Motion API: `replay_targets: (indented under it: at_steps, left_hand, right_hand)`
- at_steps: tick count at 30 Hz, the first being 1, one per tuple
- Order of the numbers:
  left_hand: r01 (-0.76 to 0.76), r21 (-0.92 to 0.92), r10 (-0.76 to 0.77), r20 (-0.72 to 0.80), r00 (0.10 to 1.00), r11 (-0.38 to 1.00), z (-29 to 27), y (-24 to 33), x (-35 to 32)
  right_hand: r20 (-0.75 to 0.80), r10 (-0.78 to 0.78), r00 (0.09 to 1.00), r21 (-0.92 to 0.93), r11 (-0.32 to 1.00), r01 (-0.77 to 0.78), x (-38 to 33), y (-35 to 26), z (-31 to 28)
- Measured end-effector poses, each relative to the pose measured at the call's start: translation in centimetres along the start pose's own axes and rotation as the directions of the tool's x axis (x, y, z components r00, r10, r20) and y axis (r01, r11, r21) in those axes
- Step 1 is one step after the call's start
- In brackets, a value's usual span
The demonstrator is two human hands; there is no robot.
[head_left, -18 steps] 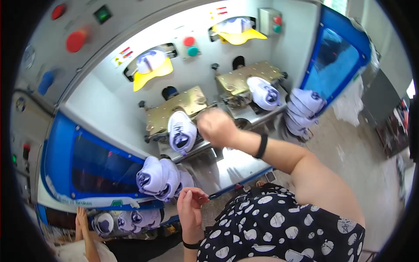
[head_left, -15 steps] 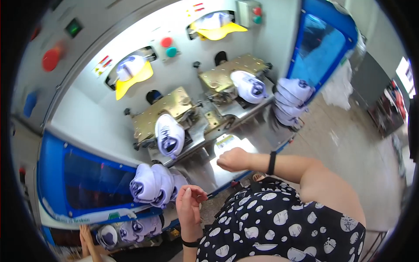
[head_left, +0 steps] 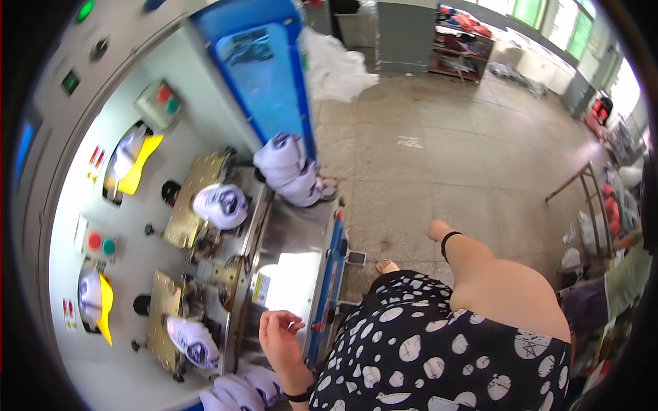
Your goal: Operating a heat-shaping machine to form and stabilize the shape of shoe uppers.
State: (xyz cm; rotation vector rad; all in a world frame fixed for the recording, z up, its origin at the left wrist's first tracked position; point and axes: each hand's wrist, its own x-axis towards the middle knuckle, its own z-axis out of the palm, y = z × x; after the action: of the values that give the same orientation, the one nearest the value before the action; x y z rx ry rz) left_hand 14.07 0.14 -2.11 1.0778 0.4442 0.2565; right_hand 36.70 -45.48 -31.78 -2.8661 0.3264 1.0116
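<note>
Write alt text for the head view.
A person's empty left hand hovers, fingers loosely curled, over a steel machine shelf, while the right hand swings out over the concrete floor. White caps sit on brass forms.

White caps with purple print [head_left: 240,392], stacked at the machine's near edge, just beside the wrist.

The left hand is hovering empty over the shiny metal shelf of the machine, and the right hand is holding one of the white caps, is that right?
Not quite. In the head view the left hand is indeed empty, fingers curled, over the metal shelf, but the right hand holds no cap. It hangs empty out over the floor, away from the machine. The white caps sit stacked at the shelf's far end.
</note>
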Motion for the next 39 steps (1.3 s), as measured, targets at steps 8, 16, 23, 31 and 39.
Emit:
replay_targets:
  at_steps: [8,16,23,31,39]
  left_hand:
    - [0.129,0.066,-0.123,-0.088,0.989,0.989,5.9,-3.4,2.2]
    - [0.328,0.216,-0.351,0.077,0.933,0.92,20.4,-6.4,7.7]
    - [0.231,0.451,-0.44,0.441,0.782,0.862,38.5,-13.3,13.3]
    - [0.152,0.682,-0.678,0.624,0.388,0.715,54.2,-19.4,13.1]
    - [0.214,0.75,-0.78,0.592,0.202,0.625,63.8,-26.0,18.0]
  right_hand:
    - [0.227,-0.301,0.926,0.006,0.951,0.308,-3.7,-1.3,-0.7]
    - [-0.015,-0.577,0.817,0.253,0.788,0.561,1.8,-2.0,-8.0]
    - [-0.166,-0.025,0.986,0.567,0.815,0.116,6.2,20.5,-7.3]
    - [0.183,0.889,0.419,0.858,0.064,-0.51,-6.4,44.4,8.4]
    - [0.679,0.625,0.385,0.558,-0.098,-0.824,-10.0,34.0,17.4]
